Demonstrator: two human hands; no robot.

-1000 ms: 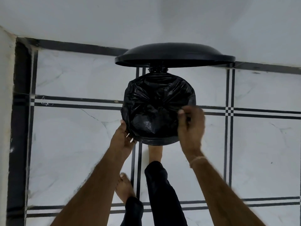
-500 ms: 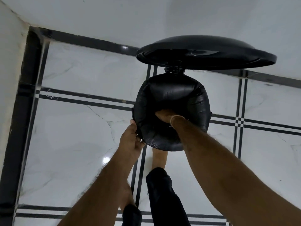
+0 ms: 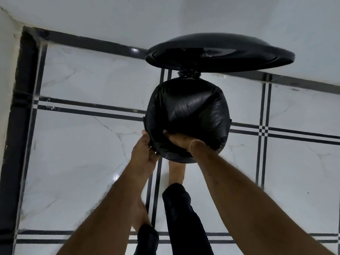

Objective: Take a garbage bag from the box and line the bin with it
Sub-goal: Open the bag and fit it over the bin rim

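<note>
Bin (image 3: 147, 124) mouth is filled by puffed bag (image 3: 191, 111) and right hand (image 3: 180, 139) — raised lid (image 3: 219, 52) overhangs behind; floor (image 3: 82, 153) on 2 sides lies open.

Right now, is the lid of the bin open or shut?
Open. The lid stands raised behind the bin's mouth, which the garbage bag covers, while the right hand pushes down into it.

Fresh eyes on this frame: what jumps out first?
The black garbage bag puffed like a balloon over the mouth of the bin, centre frame, under the raised black lid. The right hand is pushed down into the bag's near side, wrist-deep, while the left hand pinches the bag edge at the near-left rim. Around them lies glossy white marble floor with black stripes; a bare foot shows just below the bin.
</note>
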